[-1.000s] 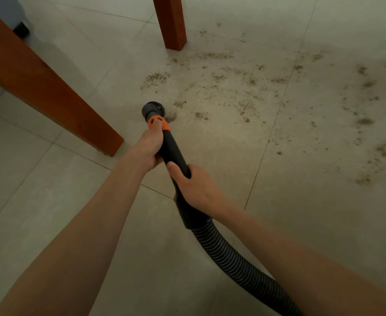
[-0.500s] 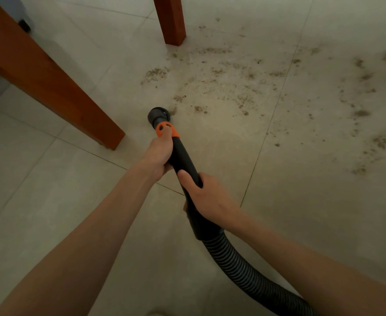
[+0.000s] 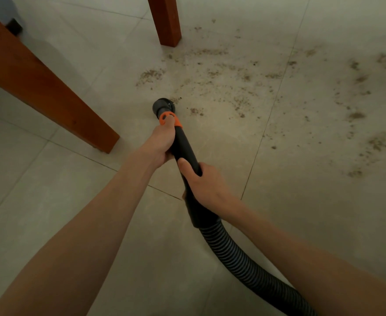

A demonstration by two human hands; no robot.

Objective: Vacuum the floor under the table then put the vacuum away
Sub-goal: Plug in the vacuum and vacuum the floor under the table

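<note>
Two hands grasp one black vacuum wand (image 3: 184,147). Left hand (image 3: 159,145) fingers clench it just behind the orange collar (image 3: 170,118); right hand (image 3: 206,183) fingers clench it nearer the ribbed hose (image 3: 239,258). The nozzle (image 3: 162,106) meets the tiled floor (image 3: 39,201) at the edge of the scattered debris (image 3: 221,74), between two wooden table legs (image 3: 50,92).

Two bare forearms, left hand (image 3: 159,144) and right hand (image 3: 206,182) ungloved, no sleeves.

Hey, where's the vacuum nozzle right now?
In the head view the vacuum nozzle sits just left of centre on the tiled floor, right ahead of the left hand, at the near edge of the scattered crumbs.
</note>
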